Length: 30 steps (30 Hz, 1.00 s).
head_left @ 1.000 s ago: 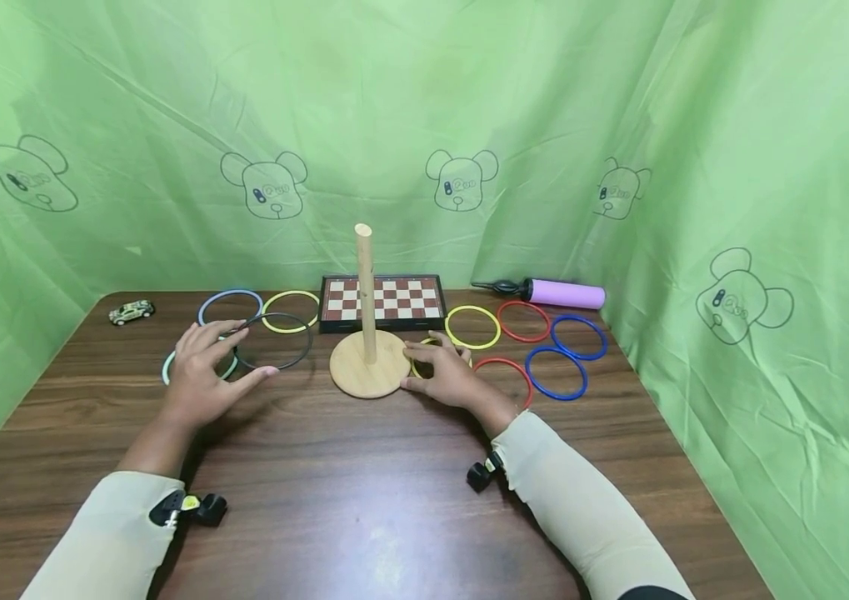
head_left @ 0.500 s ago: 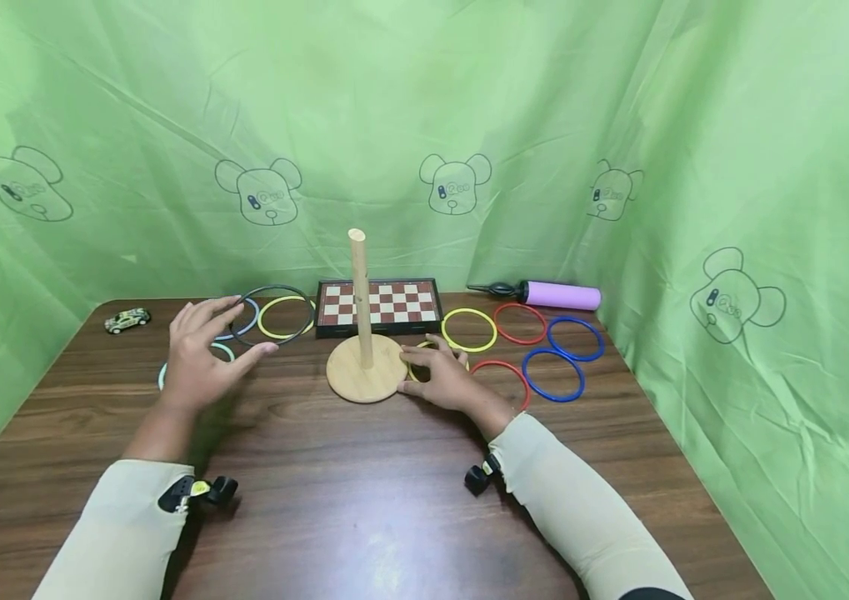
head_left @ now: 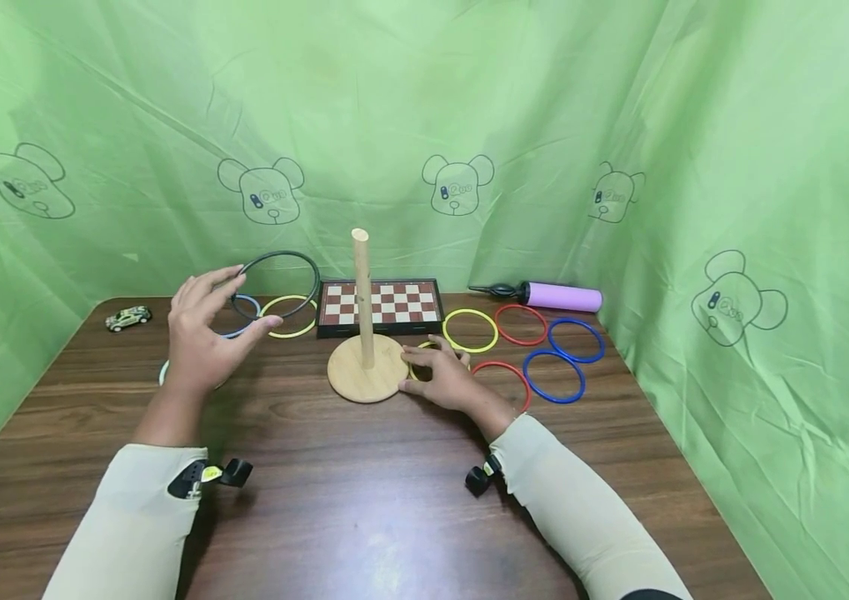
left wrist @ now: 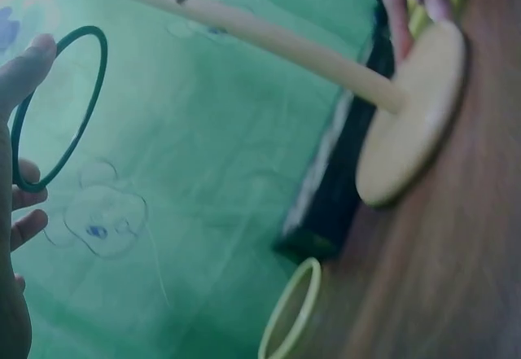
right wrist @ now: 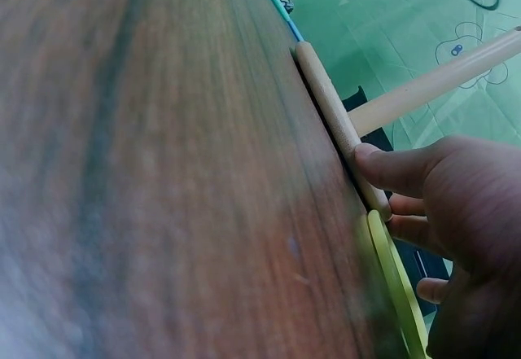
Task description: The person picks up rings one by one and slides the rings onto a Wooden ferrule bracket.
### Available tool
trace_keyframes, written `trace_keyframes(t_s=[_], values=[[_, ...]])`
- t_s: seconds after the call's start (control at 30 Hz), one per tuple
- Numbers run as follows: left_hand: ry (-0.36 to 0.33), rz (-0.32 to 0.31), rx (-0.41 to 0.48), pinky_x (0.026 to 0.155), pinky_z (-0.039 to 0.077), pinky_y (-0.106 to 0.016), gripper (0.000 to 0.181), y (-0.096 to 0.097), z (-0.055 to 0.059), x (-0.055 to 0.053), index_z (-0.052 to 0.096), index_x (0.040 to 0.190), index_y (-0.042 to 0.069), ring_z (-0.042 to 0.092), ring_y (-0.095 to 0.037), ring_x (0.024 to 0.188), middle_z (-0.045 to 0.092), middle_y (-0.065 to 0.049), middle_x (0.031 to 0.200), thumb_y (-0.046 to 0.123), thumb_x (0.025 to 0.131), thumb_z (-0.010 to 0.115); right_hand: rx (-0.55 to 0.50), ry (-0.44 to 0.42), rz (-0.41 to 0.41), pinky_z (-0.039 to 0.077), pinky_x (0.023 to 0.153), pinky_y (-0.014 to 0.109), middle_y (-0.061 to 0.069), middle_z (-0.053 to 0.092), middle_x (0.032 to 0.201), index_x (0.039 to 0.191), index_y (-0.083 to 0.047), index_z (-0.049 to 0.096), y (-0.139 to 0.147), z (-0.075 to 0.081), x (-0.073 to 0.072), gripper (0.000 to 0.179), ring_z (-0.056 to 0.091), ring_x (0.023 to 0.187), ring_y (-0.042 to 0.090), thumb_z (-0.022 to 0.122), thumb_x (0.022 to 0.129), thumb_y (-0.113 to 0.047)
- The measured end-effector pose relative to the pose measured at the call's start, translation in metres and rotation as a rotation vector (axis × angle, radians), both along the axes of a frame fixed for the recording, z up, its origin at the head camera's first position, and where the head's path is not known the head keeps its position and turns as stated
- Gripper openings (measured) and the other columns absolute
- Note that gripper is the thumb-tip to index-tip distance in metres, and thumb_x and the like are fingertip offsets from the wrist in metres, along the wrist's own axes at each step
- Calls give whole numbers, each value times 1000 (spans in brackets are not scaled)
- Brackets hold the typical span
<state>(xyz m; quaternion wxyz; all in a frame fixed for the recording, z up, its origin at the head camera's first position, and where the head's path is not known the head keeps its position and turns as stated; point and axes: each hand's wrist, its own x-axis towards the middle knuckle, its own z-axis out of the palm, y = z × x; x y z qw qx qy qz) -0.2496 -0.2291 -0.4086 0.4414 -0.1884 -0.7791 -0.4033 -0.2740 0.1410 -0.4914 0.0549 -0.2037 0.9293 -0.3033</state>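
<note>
My left hand (head_left: 202, 342) holds a dark green ring (head_left: 318, 279) above the table, thumb on one side and fingers on the other. The ring (left wrist: 103, 58) is tilted in the left wrist view. A wooden ring stand (head_left: 352, 383) has a round base and an upright post (head_left: 364, 308); the raised ring is to its left, apart from the post. My right hand (head_left: 442, 375) pinches the right edge of the base, and its thumb (right wrist: 370, 159) shows on the rim in the right wrist view. Under that hand lies a yellow ring (right wrist: 399, 286), partly hidden.
Behind the stand lies a chessboard (head_left: 409, 304). A purple hand pump (head_left: 562, 297) is at the back right, near several yellow, red and blue rings (head_left: 576, 320). At left are a toy car (head_left: 127, 318), a yellow ring (head_left: 289, 336) and a light blue ring partly hidden.
My left hand has lifted the dark green ring from low over the table to higher up, slightly toward the stand. The right hand keeps its grip on the base.
</note>
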Motion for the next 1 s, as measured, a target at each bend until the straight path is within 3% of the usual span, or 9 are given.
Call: trace_keyframes(t_s=[0.2,0.33,0.43,0.57,0.77,1.0], values=[[52,-1,42,119,42,-44,94,16,22,0,79,128,-3,67,-48,127,76,-24,135,80,84,79,-5,-2,-6,10,124,78,-3,59,164,150,-15,68,0,0,0,60,23,168,40,85,97,-37],[75,-18,110,116,44,-26,96,25,34,-2,79,126,-5,67,-50,129,76,-26,133,80,81,81,-3,-7,-8,10,124,77,-4,58,165,151,-15,67,-1,0,-1,61,23,169,39,85,97,-37],[78,-31,178,116,44,-21,100,33,41,-5,79,122,-8,66,-53,128,75,-30,131,81,78,82,-5,-13,-8,10,124,76,-5,58,165,151,-15,67,-1,0,0,61,22,169,40,85,97,-37],[79,-48,227,115,43,-20,105,43,48,-9,78,121,-12,63,-55,130,74,-34,130,84,77,81,-13,-12,-4,12,124,74,-4,58,164,151,-15,67,0,0,0,60,23,168,40,85,97,-37],[46,-77,203,117,42,-23,104,59,56,-10,78,127,-6,62,-47,137,74,-28,136,85,78,79,-14,-8,-10,13,123,73,-4,58,164,150,-15,68,1,-1,1,59,24,168,40,85,97,-36],[37,-111,146,121,45,-44,99,68,51,-12,77,129,-5,61,-45,138,74,-25,138,81,80,81,-20,0,-10,13,123,74,-6,59,163,150,-17,69,1,-3,-1,59,25,168,39,86,97,-37]])
